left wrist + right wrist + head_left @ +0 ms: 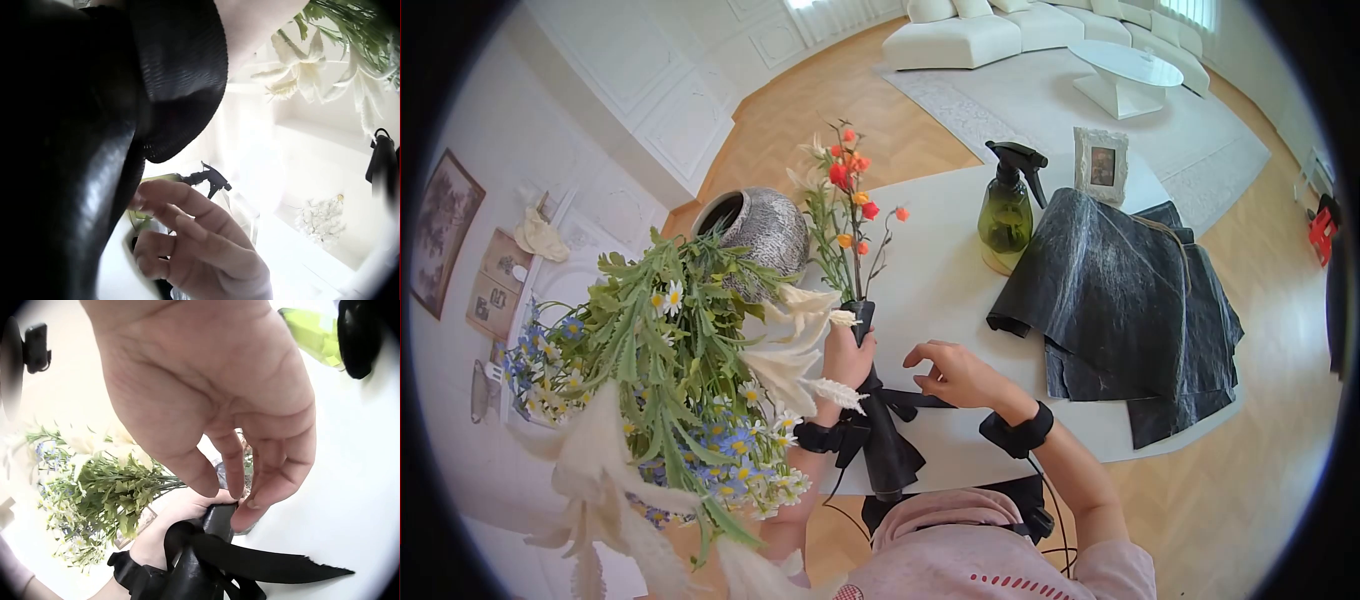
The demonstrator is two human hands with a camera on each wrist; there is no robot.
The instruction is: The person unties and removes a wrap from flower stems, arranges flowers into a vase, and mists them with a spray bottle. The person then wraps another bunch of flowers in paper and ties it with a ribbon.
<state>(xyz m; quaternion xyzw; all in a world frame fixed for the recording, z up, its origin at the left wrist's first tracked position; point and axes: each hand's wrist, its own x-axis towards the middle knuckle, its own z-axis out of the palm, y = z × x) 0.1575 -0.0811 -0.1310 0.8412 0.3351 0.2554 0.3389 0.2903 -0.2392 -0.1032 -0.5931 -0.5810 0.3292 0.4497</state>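
My left hand (847, 362) grips a slim bouquet wrapped in black paper (888, 450) near its upper end. Sprigs with orange, red and yellow blossoms (855, 180) rise from the wrap above that hand. A black ribbon (269, 561) goes round the wrap below the left hand, one end sticking out to the right. Just right of the bouquet hovers my right hand (965, 375), fingers loosely bent with nothing between them. In the left wrist view the dark wrap (75, 187) fills the left side, and the right hand (200, 250) shows beyond it.
On the white table (945, 440) stand a green spray bottle (1006, 215), a small picture frame (1102, 165) and black sheets (1110, 300) at the right. A silver vase (765, 235) is behind left. A large bunch of daisies and white lilies (690, 370) fills the near left.
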